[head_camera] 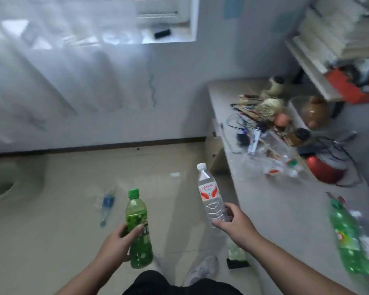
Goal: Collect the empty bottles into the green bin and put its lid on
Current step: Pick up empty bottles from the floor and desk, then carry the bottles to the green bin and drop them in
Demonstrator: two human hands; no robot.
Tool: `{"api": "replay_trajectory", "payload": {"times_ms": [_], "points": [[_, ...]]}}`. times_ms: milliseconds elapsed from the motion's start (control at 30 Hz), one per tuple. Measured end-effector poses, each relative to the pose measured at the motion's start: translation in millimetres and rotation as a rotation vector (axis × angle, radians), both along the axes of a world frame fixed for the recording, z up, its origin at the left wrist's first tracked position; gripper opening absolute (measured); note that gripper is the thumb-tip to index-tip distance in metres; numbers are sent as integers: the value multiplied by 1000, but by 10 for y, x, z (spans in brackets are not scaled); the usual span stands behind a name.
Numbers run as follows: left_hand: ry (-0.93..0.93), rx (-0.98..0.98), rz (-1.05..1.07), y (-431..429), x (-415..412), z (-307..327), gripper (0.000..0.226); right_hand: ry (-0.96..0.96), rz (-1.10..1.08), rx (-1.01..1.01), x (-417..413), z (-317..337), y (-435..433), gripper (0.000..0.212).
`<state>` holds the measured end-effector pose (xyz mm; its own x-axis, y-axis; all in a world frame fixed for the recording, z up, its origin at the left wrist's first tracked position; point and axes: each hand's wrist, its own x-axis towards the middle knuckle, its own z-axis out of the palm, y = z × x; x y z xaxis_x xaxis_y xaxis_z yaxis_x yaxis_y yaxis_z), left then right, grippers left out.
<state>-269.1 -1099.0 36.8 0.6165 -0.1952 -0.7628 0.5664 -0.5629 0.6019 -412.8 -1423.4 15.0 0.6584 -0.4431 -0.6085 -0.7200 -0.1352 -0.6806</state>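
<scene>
My left hand [119, 241] grips a green bottle [137, 228] with a green cap, held upright over the floor. My right hand [232, 222] holds a clear bottle [209, 194] with a white cap and a red-and-white label, tilted slightly left. The green bin [13, 179] lies blurred at the far left on the floor, its opening facing me. A clear bottle with a blue label [107, 204] lies on the floor between the bin and my left hand. A large green bottle [349, 237] and a clear bottle with a green cap [283, 167] lie on the table.
A grey table [264, 209] stands on the right, crowded with cables, jars, a red round object [324, 169] and figurines. A shelf [320, 60] runs along the back right. White curtains cover the far wall. My shoe [202, 271] shows below.
</scene>
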Motion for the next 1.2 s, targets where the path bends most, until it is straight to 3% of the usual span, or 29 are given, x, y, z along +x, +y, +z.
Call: {"api": "replay_trajectory", "payload": {"times_ms": [167,333,467,800,1033,1200], "points": [[111,28,326,1228,26,-214,32,70,174,-44,705,-109,682,56],[170,46,514,2241,5,-352,42,192,366,-103,1126,-209,1242,67],[157,63,574,2644,-13,-357,46,288,544,-155,1419,-292,1488,63],[164,35,904,3160,-171,-411,56,398,930,-232,2705,-401,2181,84],[199,116,1191,3578,-480,-333,58,326,1112,-174,3935,-213,3474,66],[221,164,1181,4123,-633,-368,69,224,1193,-126,4548,-64,4665,61]]}}
